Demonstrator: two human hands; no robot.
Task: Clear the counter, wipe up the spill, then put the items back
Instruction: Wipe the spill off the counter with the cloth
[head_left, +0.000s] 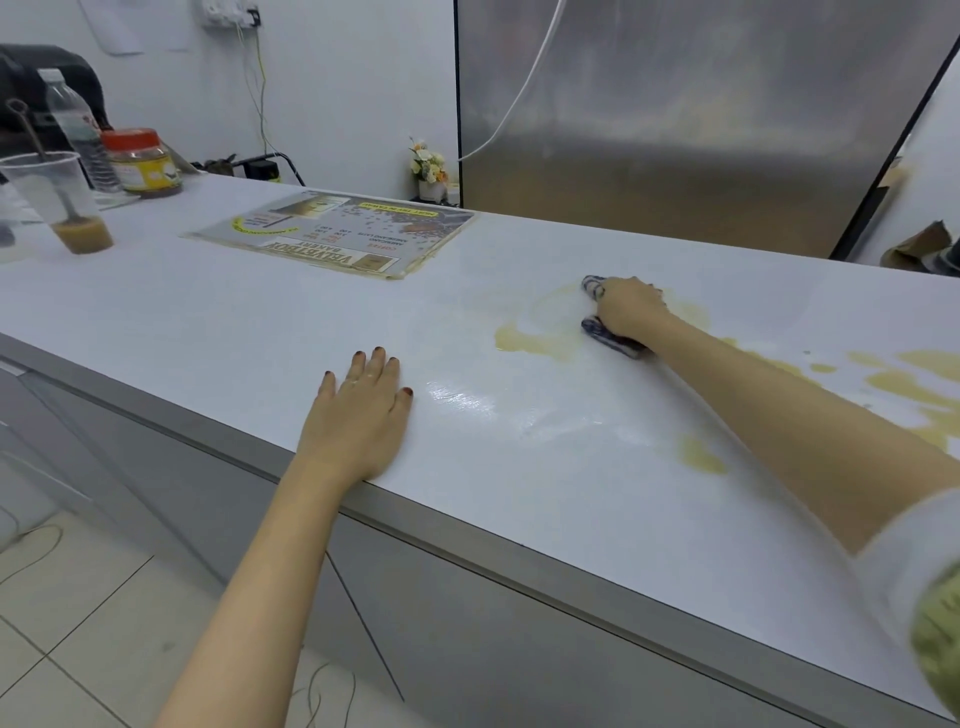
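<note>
The left hand (358, 410) lies flat, palm down, near the front edge of the white counter (208, 312), fingers straight and slightly spread, holding nothing; its forearm runs back toward seven o'clock, off the counter. The right arm reaches in from four o'clock, stretched nearly straight across the top, with a white sleeve bunched at the upper arm. The right hand (631, 306), at about two o'clock from the left one, has its fingers curled over a wadded dark blue cloth (605, 338) and presses it down on the counter; folds of the cloth stick out on both sides of the hand. The cloth sits in the yellowish spill (535, 338), which pools at nine o'clock from the hand and shows in more patches toward three and four o'clock along the arm. A wet sheen lies between the two hands. At ten o'clock, well apart, are a flat menu sheet (332, 234), a plastic cup (57, 202), a jar (140, 161) and a water bottle (72, 124).
</note>
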